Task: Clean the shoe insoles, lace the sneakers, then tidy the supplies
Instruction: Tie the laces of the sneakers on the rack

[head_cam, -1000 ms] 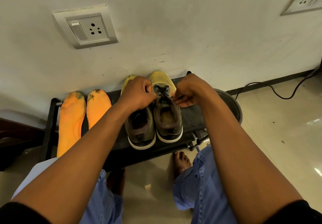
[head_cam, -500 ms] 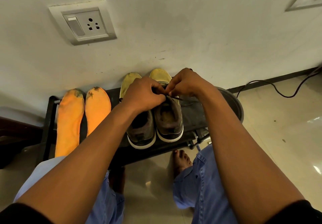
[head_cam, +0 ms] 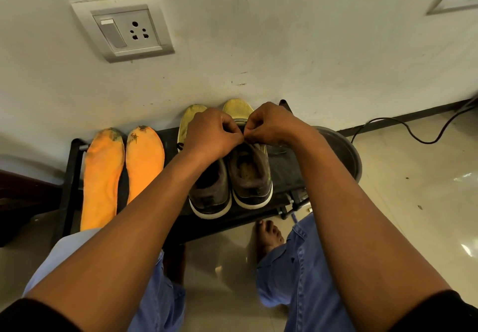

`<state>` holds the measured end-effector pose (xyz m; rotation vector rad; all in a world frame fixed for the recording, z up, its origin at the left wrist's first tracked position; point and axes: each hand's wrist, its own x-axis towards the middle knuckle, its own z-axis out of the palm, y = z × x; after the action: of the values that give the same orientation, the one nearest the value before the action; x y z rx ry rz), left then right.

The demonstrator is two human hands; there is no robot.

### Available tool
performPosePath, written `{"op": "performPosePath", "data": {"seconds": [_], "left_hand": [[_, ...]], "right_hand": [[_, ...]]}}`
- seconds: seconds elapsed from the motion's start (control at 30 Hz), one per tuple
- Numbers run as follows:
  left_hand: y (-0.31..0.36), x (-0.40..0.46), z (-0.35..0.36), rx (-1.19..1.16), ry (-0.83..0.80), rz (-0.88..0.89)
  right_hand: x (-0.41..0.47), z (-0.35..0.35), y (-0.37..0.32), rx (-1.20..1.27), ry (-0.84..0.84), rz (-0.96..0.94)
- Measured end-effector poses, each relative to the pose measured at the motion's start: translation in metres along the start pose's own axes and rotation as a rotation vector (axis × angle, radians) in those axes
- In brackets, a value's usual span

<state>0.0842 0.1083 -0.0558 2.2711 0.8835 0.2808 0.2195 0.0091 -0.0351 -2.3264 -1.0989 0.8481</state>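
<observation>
Wall [head_cam: 284, 34]: pale, scuffed, fills the upper half of the frame; a socket plate [head_cam: 121, 30] upper left, a second one cut off at the upper right corner.

Floor [head_cam: 413, 202]: glossy tile, right and lower centre; a black cable [head_cam: 403, 127] trails along it at right.

Rack [head_cam: 69, 176]: low black shelf against the wall, mid-frame, carrying all the task's things.

Basin [head_cam: 341, 150]: dark, round, partly hidden behind the right forearm at the rack's right end.

Insoles [head_cam: 103, 174]: two, orange, lying side by side on the rack's left part, dark stains at the toe ends. By that I judge them not clean, or not fully.

Sneakers [head_cam: 248, 176]: a pair, yellow toes to the wall, heels to the person, centre of frame, touching each other.

Left hand [head_cam: 212, 135]: fingers curled, pinching at the right-hand sneaker's tongue area, presumably on the lace; the lace itself is hidden there.

Right hand [head_cam: 271, 124]: likewise curled and pinching, fingertips meeting the left's.

Lace [head_cam: 276, 148]: a thin dark strand shows just right of that sneaker.

Standing: lacing in hand on one sneaker; the other's lacing is hidden by the left arm. Tidying not yet begun.
</observation>
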Motion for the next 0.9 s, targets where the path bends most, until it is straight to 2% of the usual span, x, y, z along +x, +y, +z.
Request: {"op": "performPosePath", "data": {"seconds": [0.13,0.4,0.63,0.9], "left_hand": [[-0.006,0.002,0.001,-0.020,-0.004,-0.062],[-0.015,0.008,0.002,0.036,-0.028,-0.077],[-0.018,0.004,-0.011,-0.044,-0.177,0.114],[-0.022,0.008,-0.006,-0.105,-0.144,0.076]], "right_hand": [[-0.001,-0.003,-0.004,0.015,-0.024,0.072],[0.000,-0.003,-0.005,0.045,-0.012,0.201],[-0.005,-0.010,-0.006,0.054,-0.066,0.144],[-0.001,-0.004,-0.008,0.020,0.018,0.117]]}}
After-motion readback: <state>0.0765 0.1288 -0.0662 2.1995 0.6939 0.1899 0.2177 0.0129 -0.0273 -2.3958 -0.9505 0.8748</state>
